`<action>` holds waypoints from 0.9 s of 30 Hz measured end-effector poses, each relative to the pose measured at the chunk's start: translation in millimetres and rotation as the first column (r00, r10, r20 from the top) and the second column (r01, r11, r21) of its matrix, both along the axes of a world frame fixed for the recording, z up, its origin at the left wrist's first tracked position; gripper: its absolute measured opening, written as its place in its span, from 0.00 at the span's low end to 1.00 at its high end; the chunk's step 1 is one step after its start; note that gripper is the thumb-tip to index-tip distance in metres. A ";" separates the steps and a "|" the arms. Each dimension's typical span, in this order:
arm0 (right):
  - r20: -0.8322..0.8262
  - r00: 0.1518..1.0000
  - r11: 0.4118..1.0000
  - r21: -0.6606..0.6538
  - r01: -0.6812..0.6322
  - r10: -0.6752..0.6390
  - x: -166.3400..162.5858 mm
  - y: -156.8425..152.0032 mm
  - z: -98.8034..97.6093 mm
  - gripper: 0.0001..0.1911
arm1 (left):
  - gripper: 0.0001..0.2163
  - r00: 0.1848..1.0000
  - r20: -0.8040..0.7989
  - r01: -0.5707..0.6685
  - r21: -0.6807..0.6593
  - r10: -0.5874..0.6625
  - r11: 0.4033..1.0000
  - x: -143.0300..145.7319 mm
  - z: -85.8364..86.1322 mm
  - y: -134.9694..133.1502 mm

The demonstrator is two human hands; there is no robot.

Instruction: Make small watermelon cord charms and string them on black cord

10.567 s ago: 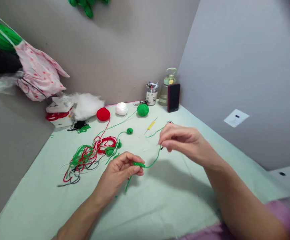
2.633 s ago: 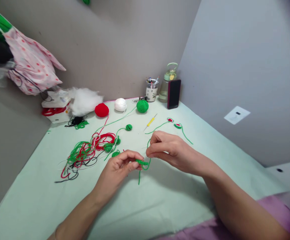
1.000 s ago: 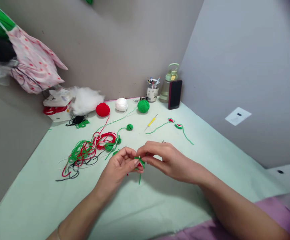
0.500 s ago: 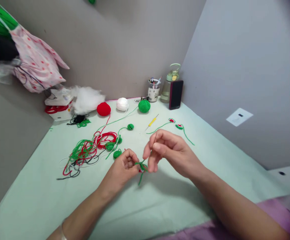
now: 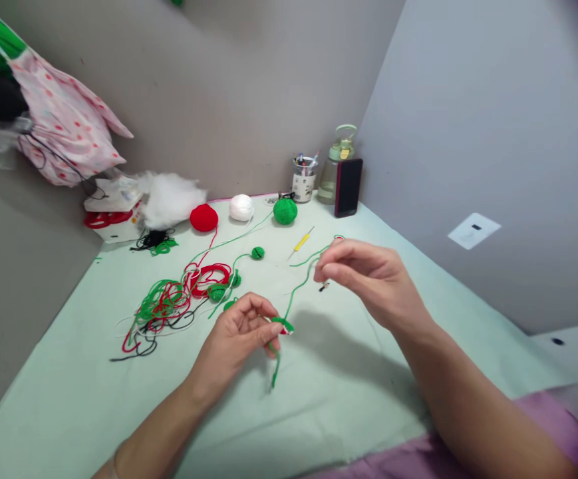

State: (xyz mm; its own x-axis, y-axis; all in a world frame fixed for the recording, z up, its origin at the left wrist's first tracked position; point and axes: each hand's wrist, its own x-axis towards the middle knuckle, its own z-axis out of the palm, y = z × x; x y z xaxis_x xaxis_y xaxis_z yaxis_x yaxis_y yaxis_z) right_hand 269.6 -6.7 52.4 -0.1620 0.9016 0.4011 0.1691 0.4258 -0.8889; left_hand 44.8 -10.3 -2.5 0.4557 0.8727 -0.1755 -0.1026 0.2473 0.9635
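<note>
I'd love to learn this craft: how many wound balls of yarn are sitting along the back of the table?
3, in a row near the wall: a red ball at left, a white ball in the middle, a green ball at right. More may be hidden behind the white stuffing.

A small craft corner, most likely at home, is shown. A desk (image 5: 348, 412) covered in pale green is set into the corner of plain grey walls. Balls of red yarn (image 5: 203, 217), white yarn (image 5: 241, 207) and green yarn (image 5: 285, 211) are lined up along the far edge, beside white stuffing (image 5: 171, 198). A pen jar (image 5: 303, 179), a water bottle (image 5: 332, 166) and a phone (image 5: 347, 187) are kept in the far corner. A yellow-handled crochet hook (image 5: 300, 243) and a loose yarn tangle (image 5: 173, 303) are spread across the desk.
</note>
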 end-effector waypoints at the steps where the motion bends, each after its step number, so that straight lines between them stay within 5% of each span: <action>1: 0.076 0.997 1.000 0.008 -0.030 0.029 0.3 -0.7 0.7 0.06 | 0.12 1.000 0.014 -0.012 0.011 0.012 1.000 -0.1 0.2 0.2; 10: 0.512 0.856 0.964 0.183 -0.192 0.074 1.2 -2.5 -5.1 0.07 | 0.09 0.999 -0.024 -0.042 0.072 0.044 0.996 -7.0 -1.6 2.4; 27: 0.614 0.787 0.945 0.226 -0.236 0.050 1.0 -3.6 -3.4 0.09 | 0.04 0.996 -0.085 -0.028 0.141 0.040 0.990 -6.7 3.0 3.4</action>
